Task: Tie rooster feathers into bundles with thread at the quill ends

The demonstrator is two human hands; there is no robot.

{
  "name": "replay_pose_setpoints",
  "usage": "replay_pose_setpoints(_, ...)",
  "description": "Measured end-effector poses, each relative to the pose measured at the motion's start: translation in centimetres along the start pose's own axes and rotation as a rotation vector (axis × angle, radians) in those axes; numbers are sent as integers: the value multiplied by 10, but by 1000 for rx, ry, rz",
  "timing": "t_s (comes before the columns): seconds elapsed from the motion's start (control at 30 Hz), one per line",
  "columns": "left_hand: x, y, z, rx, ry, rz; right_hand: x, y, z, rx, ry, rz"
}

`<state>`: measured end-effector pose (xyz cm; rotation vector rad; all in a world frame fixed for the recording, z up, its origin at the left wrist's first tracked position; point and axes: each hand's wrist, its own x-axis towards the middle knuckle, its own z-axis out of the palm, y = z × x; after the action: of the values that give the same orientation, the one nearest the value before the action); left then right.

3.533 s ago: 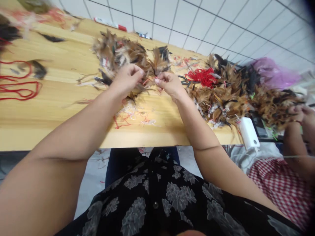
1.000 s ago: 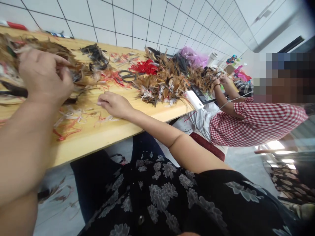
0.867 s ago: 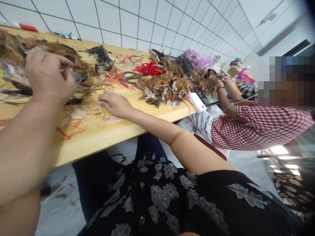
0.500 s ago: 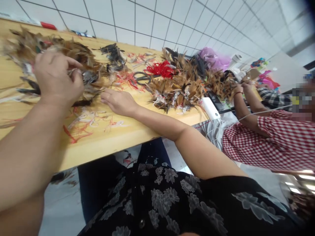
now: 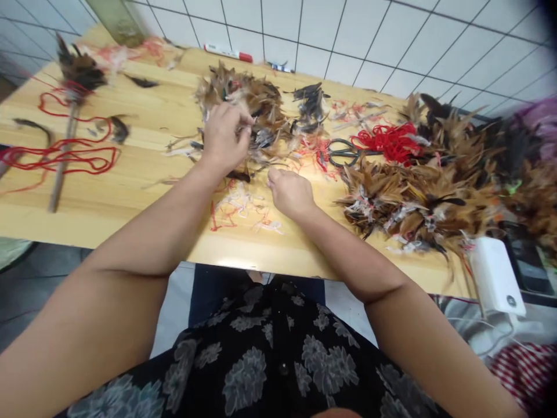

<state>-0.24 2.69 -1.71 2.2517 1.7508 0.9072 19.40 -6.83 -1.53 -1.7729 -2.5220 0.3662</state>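
Where the left hand point(image 5: 226, 136) reaches, some feathers point(image 5: 220, 76) point toward the wall point(image 5: 319, 35)

The tabletop point(image 5: 296, 249) is smooth wood with a varnish-like gloss near its front edge; the wall tiles point(image 5: 322, 35) look smooth and glazed. The feather pile point(image 5: 266, 101) is ragged and mostly matt. The red cord point(image 5: 89, 170) looks like dull fibre, the stick point(image 5: 65, 148) like matt wood, the power bank point(image 5: 498, 273) like smooth plastic, the floral shirt point(image 5: 243, 383) like matt cloth.
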Motion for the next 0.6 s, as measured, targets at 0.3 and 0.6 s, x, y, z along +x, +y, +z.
replay_pose_setpoints(0.3,7,-1,0,137,-133,-45,0,-3,0,-20,24,-27)
replay_pose_setpoints(0.6,23,27,13,277,-257,-115,1,-3,3,-6,46,-35)
